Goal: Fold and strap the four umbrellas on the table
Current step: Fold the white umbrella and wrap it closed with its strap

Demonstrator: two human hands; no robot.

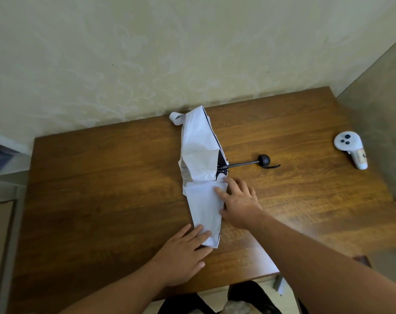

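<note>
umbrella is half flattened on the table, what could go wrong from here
1. Only the near part of the white umbrella lies flat under the left hand and right hand; the far half is still bunched, so it may roll up unevenly.
2. The closing strap curls out at the far end, beyond both hands, and could get folded under.
3. The shaft and black handle stick out sideways, so the umbrella may pivot on the table when pressed.

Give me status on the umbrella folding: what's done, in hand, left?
Done: nothing strapped; only one umbrella is in view, shaft and black handle sticking out toward the right.
In hand: left hand presses the canopy's near end flat, right hand flattens the middle pleats on the table.
Left: finish the pleats, roll, fasten its strap. Other umbrellas aren't visible.
</note>
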